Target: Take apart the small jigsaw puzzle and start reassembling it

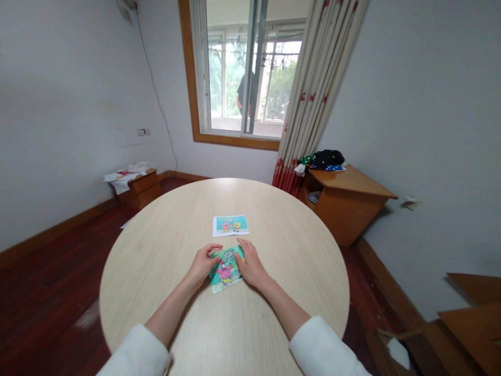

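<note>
A small jigsaw puzzle [226, 270] with a pink cartoon starfish on a teal ground lies slightly turned between my hands, over the near middle of the table. My left hand [205, 262] grips its left edge, thumb on the face and fingers curled round the upper corner. On the opposite side, my right hand [249, 262] holds the right edge, its thumb resting on the picture. My fingers cover both upper corners. Just beyond them, a printed picture sheet [230, 225] with a similar cartoon scene lies flat on the table.
The round pale wooden table [156, 261] fills the middle of the view. A wooden cabinet [344, 201] with a pile of cloth [326, 159] stands at the right. Papers lie on a low drawer unit [145, 187] at the left. A person [246, 95] shows beyond the window.
</note>
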### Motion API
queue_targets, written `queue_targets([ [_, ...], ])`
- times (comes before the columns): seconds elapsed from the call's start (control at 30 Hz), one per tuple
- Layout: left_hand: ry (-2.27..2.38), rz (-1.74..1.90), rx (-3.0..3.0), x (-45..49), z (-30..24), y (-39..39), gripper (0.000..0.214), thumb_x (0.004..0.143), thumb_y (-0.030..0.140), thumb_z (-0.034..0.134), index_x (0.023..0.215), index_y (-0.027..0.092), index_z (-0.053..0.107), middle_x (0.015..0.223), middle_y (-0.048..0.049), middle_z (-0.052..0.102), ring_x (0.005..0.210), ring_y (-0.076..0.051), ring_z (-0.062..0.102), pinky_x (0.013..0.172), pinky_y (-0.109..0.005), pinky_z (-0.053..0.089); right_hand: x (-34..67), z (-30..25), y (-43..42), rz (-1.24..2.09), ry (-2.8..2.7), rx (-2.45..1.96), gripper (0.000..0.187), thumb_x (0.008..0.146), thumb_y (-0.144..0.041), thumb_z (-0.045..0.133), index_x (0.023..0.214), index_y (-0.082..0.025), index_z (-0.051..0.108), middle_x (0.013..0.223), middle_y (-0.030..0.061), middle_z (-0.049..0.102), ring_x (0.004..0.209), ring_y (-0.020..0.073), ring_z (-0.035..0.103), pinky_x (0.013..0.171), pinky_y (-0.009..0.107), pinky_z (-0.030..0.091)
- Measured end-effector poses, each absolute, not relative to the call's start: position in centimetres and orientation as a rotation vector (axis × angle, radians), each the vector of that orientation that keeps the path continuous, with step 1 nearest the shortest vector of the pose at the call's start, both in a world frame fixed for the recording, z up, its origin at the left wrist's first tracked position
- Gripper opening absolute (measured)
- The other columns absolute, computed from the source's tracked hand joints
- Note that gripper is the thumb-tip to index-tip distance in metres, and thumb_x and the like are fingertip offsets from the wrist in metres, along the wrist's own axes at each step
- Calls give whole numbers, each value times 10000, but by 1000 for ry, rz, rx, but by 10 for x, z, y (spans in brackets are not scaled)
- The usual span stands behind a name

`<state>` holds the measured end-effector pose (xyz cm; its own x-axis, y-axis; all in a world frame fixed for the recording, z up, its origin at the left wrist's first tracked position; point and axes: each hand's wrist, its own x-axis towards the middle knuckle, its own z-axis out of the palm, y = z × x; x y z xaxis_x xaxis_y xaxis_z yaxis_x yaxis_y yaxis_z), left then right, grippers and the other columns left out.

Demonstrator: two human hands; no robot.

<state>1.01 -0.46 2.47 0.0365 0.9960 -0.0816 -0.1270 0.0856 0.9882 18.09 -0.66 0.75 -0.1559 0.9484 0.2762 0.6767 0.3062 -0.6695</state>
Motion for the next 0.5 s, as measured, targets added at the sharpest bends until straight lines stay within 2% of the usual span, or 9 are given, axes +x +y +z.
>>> queue_targets([
  [0.17, 1084, 1206, 966, 11, 28, -6, 413, 427, 167, 754, 823, 130, 642, 684, -18, 679, 611, -139, 593, 601, -245, 441, 189, 8, -2, 583, -1804, -1463, 477, 869, -273, 421, 1330, -151, 442, 1340, 127, 474, 1264, 186, 420, 1089, 361, 310],
  [0.37, 1009, 1211, 871, 9, 30, -7, 474, 410, 196, 815, 841, 132, 629, 680, -18, 681, 599, -136, 603, 600, -246, 453, 194, 2, 5, 721, -1631, -1411, 488, 825, -294, 477, 1293, -154, 484, 1303, 134, 513, 1206, 207, 482, 1048, 380, 357],
  [0.5, 960, 1225, 802, 8, 31, -7, 515, 381, 203, 847, 839, 132, 622, 684, -19, 684, 604, -141, 612, 603, -252, 469, 195, -4, 11, 955, -1420, -1282, 557, 759, -371, 575, 1271, -161, 509, 1175, 123, 583, 1059, 202, 575, 953, 359, 440],
])
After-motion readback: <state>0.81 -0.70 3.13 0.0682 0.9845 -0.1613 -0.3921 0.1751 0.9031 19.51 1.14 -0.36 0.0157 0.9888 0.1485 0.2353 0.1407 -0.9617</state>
